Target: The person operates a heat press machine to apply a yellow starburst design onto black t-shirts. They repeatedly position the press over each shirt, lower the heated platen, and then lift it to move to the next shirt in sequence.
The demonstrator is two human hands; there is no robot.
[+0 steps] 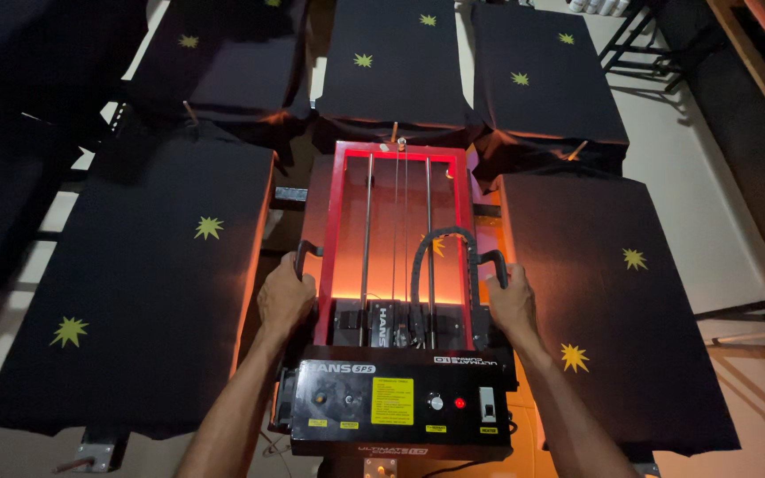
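A red-framed heater unit (397,243) glows orange over the middle pallet, with a black control box (400,403) at its near end. My left hand (285,299) grips the black handle (305,252) on the unit's left side. My right hand (511,303) grips the matching black handle (495,261) on the right side. Beneath the frame a black cloth with a yellow star print (436,245) shows through. A black cable (440,257) loops across the frame.
Black cloths with yellow star prints lie on pallets all around: left (139,283), right (617,310), and several at the back (391,62). A white floor (710,186) shows at the right. Dark metal stands (639,35) are at the top right.
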